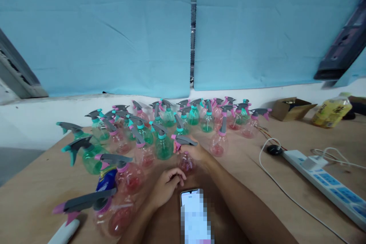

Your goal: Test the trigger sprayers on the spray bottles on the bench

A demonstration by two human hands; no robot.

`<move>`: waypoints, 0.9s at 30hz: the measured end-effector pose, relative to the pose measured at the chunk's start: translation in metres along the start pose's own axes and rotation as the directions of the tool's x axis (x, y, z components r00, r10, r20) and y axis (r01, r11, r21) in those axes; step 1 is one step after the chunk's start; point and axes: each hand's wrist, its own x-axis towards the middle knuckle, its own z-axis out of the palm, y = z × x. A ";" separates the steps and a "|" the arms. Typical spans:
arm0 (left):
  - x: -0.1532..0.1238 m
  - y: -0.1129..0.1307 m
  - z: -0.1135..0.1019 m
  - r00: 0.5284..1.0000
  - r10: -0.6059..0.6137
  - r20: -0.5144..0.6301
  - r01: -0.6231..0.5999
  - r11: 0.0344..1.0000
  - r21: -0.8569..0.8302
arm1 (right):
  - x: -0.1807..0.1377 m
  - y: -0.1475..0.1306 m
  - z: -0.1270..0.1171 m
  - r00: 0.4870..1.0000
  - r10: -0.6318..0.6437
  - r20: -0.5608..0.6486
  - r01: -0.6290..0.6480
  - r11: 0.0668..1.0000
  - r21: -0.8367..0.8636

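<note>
Gripping a pink spray bottle (187,163) under its grey trigger head (187,141), the right hand (195,151) is closed around the upright bottle's top. Just beside it, the left hand (167,186) sits half-open, fingers loosely bent, nothing visible in it. More spray bottles (164,148) crowd the worktop (243,175) beyond and left of the hands; a phone (190,199) lies nearer than both.

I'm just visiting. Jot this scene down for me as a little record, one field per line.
Right hand: around the trigger head of a pink spray bottle
Left hand: loosely curled near that bottle, nothing visibly held
Other bottles: many more spray bottles, pink and green
Between forearms: lit smartphone, partly pixelated
Far right: white power strip, cardboard box, yellow-labelled bottle
Backdrop: blue sheets
</note>
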 end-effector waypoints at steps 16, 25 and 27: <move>0.000 0.000 0.000 1.000 0.002 0.005 -0.002 1.000 0.025 | 0.000 0.002 -0.001 0.999 -0.010 0.030 0.009 1.000 0.030; 0.000 -0.003 0.001 1.000 0.004 -0.006 -0.004 1.000 0.021 | -0.002 -0.006 0.001 0.999 -0.035 -0.006 0.035 0.999 -0.006; 0.000 -0.002 0.001 1.000 0.005 -0.003 -0.005 1.000 0.020 | -0.002 -0.003 0.002 0.999 -0.034 -0.013 0.035 0.999 0.006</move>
